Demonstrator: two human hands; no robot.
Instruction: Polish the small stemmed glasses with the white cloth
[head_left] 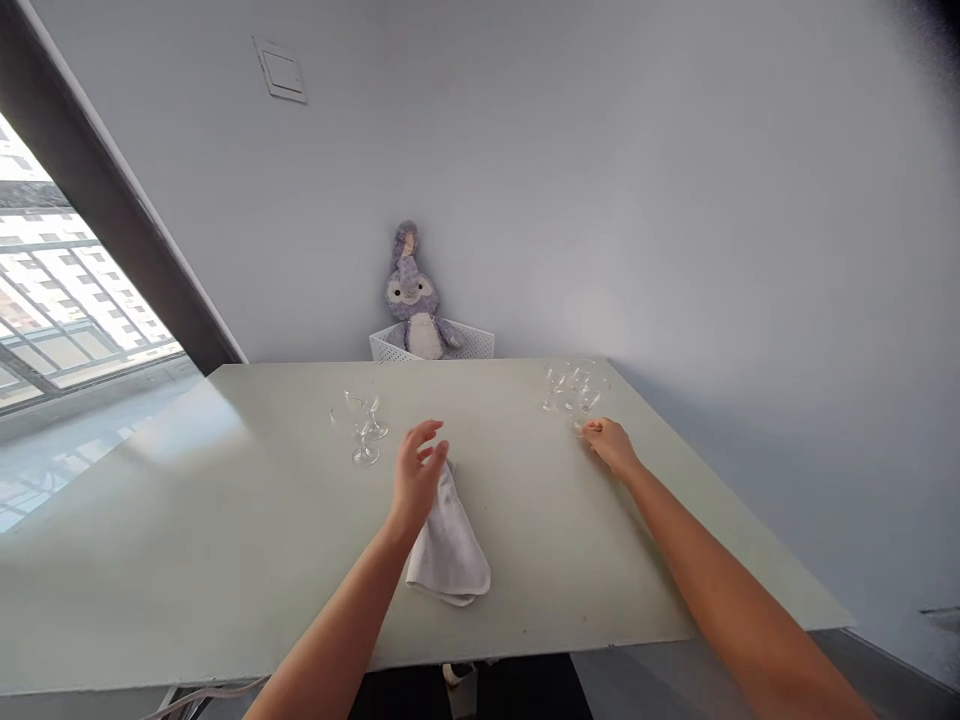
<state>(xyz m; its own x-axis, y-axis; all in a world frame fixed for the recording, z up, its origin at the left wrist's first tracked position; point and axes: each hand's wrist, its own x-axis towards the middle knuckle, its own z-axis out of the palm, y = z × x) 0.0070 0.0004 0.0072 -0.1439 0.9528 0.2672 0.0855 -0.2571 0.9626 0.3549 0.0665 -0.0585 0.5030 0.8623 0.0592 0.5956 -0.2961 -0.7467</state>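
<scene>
My right hand (611,445) is at the far right of the table, its fingers closed at the foot of a clear stemmed glass (586,398). Close behind that glass stand other clear stemmed glasses (555,382), overlapping so that their outlines are hard to separate. My left hand (420,475) hovers near the upper end of a folded white cloth (450,550), fingers curved and apart, holding nothing. To the left of this hand is another small group of clear stemmed glasses (365,430), standing upright.
The pale table (262,560) reaches toward the wall corner. Beyond its far edge, a purple plush toy (412,300) sits in a white perforated basket (480,342). A window (60,280) is at the left, and a cable (210,692) runs below the near edge.
</scene>
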